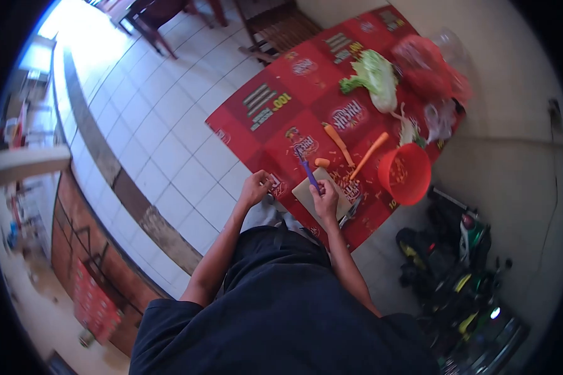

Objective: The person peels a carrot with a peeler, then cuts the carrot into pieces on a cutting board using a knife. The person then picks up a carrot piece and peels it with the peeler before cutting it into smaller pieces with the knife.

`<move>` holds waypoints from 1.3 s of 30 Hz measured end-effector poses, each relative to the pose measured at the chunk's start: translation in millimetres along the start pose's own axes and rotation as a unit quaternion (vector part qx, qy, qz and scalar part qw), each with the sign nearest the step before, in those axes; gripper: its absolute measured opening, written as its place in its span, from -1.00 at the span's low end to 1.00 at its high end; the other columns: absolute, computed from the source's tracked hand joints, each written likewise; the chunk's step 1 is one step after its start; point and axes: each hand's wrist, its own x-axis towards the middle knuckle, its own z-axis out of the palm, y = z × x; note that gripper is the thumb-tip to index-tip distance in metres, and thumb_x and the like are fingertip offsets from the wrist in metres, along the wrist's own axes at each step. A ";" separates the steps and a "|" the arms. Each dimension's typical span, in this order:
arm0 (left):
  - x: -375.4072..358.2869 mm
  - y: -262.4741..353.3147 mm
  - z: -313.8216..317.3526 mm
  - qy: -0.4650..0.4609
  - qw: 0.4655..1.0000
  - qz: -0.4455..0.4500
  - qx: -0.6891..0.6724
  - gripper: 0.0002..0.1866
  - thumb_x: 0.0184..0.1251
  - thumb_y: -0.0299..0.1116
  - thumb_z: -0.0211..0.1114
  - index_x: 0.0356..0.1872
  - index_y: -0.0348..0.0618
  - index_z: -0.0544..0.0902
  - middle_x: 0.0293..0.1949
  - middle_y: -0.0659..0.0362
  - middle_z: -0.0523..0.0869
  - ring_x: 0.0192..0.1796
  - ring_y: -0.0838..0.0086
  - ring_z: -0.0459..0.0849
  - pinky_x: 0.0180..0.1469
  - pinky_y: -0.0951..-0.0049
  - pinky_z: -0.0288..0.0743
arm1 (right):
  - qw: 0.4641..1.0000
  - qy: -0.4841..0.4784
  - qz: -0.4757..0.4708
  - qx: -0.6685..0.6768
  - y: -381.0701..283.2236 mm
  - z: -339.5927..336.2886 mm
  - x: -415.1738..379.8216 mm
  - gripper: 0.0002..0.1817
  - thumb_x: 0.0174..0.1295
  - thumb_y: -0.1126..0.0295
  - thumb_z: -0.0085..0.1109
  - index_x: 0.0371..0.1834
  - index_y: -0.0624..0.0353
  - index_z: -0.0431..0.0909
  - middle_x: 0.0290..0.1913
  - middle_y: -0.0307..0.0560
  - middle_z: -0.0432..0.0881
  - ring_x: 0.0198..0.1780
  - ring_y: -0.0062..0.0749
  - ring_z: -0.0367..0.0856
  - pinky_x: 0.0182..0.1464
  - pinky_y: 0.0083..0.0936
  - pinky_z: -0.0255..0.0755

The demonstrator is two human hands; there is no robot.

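My right hand is wrapped round the handle of a purple tool, held over a pale cutting board. My left hand is at the near left table edge, its fingers curled; whether anything is between them is too small to tell. Just beyond the board lies a short carrot piece. Two longer carrots, one on the left and one on the right, rest among orange scraps. An orange-red bowl with orange bits inside stands to the right.
The red patterned table also holds leafy cabbage, a red plastic bag and a clear bag. Metal utensils lie by the board's right side. A motorcycle stands at the right; a wooden chair is behind.
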 end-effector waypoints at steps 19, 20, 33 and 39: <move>-69.5 -43.8 -8.9 0.119 0.970 -0.130 -0.169 -0.49 0.65 0.07 0.11 -0.43 -0.12 0.56 -0.52 0.31 0.57 -0.46 0.60 0.57 -0.38 0.48 0.52 | 0.835 -0.350 0.300 0.301 -24.1 68.7 30.2 -0.66 0.65 0.06 -0.05 -0.01 0.10 0.53 -0.46 -0.43 0.47 -0.51 -0.69 0.47 -0.46 -0.65 0.42; -69.8 -43.4 -11.7 0.122 0.970 -0.127 -0.165 -0.49 0.65 0.07 0.12 -0.43 -0.13 0.56 -0.52 0.31 0.58 -0.46 0.60 0.57 -0.38 0.48 0.52 | 0.829 -0.332 0.309 0.326 -20.4 74.4 30.6 -0.66 0.65 0.06 -0.06 -0.03 0.10 0.53 -0.48 -0.45 0.42 -0.53 -0.68 0.44 -0.48 -0.63 0.41; -66.8 -67.5 -11.4 0.113 0.975 -0.132 -0.137 -0.69 0.48 -0.13 0.34 -0.18 -0.24 0.71 -0.46 0.17 0.76 -0.44 0.51 0.72 -0.35 0.43 0.58 | 0.873 -0.344 0.265 0.221 -54.5 107.9 38.0 -0.59 0.62 -0.04 -0.02 -0.34 -0.03 0.42 -0.63 -0.51 0.22 -0.67 -0.79 0.20 -0.60 -0.70 0.18; -65.1 -46.6 -10.9 0.076 0.981 -0.128 -0.124 -0.70 0.43 -0.17 0.37 -0.18 -0.25 0.72 -0.41 0.15 0.75 -0.38 0.48 0.73 -0.32 0.38 0.64 | 0.889 -0.322 0.242 0.216 -41.4 105.8 38.0 -0.58 0.64 0.00 0.00 -0.27 0.10 0.54 -0.61 -0.47 0.31 -0.64 -0.80 0.24 -0.61 -0.69 0.15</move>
